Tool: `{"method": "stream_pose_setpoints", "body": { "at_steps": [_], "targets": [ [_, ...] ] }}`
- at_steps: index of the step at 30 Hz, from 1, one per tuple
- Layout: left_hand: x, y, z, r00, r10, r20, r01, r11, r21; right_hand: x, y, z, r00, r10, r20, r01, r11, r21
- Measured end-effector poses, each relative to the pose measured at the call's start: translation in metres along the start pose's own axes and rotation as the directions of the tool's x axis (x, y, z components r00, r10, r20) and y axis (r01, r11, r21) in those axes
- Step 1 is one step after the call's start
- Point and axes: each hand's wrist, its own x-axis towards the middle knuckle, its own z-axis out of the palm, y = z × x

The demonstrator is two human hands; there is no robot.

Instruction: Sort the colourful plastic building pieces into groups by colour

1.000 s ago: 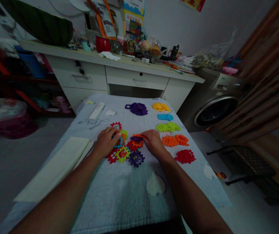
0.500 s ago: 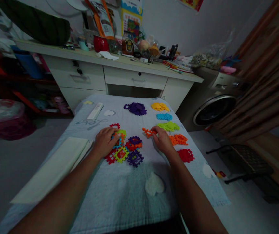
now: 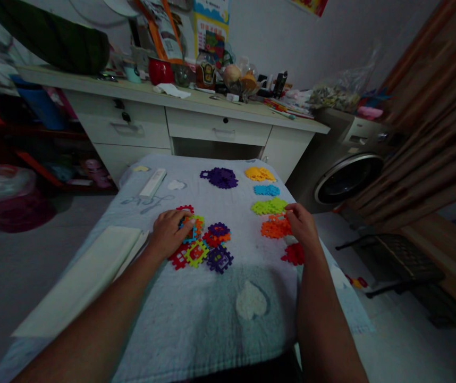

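Observation:
My left hand is closed over the left edge of a small cluster of blue, orange and lime interlocking plastic pieces. Its fingertips are partly hidden. Beside and below it lie a red piece, a lime square, a purple square and a small purple-topped stack. At the right, my right hand pinches at an orange piece over the orange pile. The hand hides the pile's right part. The red pile sits partly behind my wrist.
Lime, blue, yellow and purple piles lie farther back on the cloth-covered table. A white box and a folded pale sheet lie left. Behind stand a cluttered desk and a washing machine.
My right hand has moved right with the orange piece, from the middle of the cloth to the orange pile. The left hand stays on the cluster. The view has shifted slightly.

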Motion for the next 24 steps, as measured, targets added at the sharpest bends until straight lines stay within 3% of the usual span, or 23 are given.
{"method": "stream_pose_setpoints", "body": {
  "at_steps": [5,10,17,21,24],
  "targets": [
    [0.000,0.001,-0.001,1.000,0.004,-0.003,-0.004,1.000,-0.007,-0.004,-0.010,0.010,0.991,-0.049,0.127,0.052,0.998,-0.022],
    [0.000,0.000,0.000,1.000,0.004,-0.001,-0.004,1.000,-0.011,-0.009,-0.028,0.018,0.969,-0.022,0.247,0.081,0.969,-0.232],
    [-0.001,-0.002,0.002,1.000,0.005,-0.005,-0.005,1.000,0.001,-0.011,-0.040,0.016,0.969,0.088,0.230,0.041,0.864,-0.502],
    [-0.001,0.000,0.000,1.000,0.013,0.003,-0.013,1.000,0.000,-0.014,-0.047,0.026,0.979,-0.006,0.205,0.095,0.898,-0.430],
    [-0.001,0.000,0.000,1.000,0.010,0.001,-0.010,1.000,0.008,-0.021,-0.059,0.042,0.941,-0.193,0.279,0.264,0.932,-0.247]
  ]
}}
